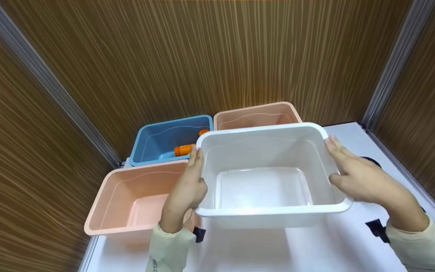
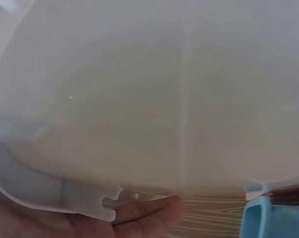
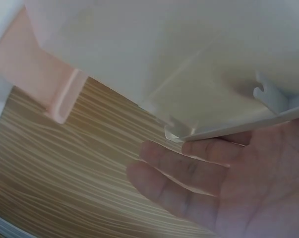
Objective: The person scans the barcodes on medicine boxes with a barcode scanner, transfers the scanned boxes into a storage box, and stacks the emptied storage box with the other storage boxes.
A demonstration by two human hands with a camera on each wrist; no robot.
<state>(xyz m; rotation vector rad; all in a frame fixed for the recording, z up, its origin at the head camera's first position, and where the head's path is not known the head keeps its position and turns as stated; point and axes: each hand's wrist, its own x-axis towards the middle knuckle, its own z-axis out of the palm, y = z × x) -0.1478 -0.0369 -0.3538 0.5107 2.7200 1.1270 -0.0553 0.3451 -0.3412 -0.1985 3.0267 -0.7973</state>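
Both hands hold a white plastic bin (image 1: 255, 210), raised over the white table and tipped so that its inside faces me. My left hand (image 1: 187, 189) is at its left rim, fingers pointing away from me. On the opposite rim, my right hand (image 1: 363, 179) has its thumb over the edge. The left wrist view shows the bin's outer wall (image 2: 124, 109) close up, with fingertips (image 2: 154, 215) below the rim. In the right wrist view, mostly straight fingers (image 3: 184, 173) lie under the rim. Nothing is visible inside the bin.
A pink bin (image 1: 115, 202) stands at left, partly behind my left hand. Behind it, a blue bin (image 1: 157, 126) holds orange items (image 1: 181, 150). Another pink bin (image 1: 257, 113) is at the back, partly hidden. Wood-patterned panels (image 1: 187, 56) enclose the table (image 1: 255, 249).
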